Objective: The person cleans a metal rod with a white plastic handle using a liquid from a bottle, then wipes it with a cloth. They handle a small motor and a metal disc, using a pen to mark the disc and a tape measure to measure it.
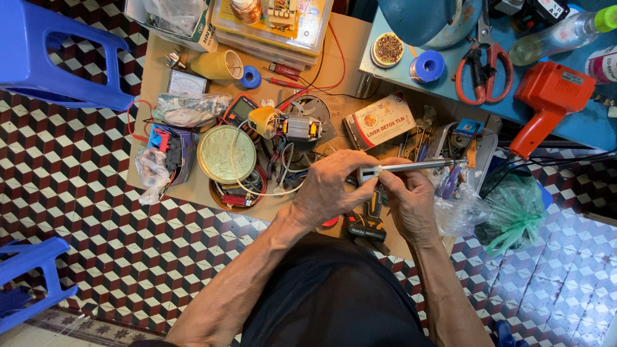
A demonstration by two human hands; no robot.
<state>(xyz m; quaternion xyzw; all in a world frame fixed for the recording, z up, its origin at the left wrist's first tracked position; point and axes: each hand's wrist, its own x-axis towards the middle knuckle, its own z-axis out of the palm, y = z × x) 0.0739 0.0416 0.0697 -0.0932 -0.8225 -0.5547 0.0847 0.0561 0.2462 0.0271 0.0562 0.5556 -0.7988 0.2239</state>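
soldering iron [411, 167] held level, left hand [331, 189] and right hand [411, 199] gripping its handle

The near end of the slim metal rod tool with a white collar [405, 168] is buried between the left hand [333, 188] and the right hand [409, 198], so its handle cannot be made out. The black-and-yellow device [367, 225] beneath the hands shows only in part. The blue plastic stool [58, 58] is cut by the top and left edges, the red-handled scissors [483, 67] by the top edge. What the green plastic bag [517, 212] contains cannot be told.
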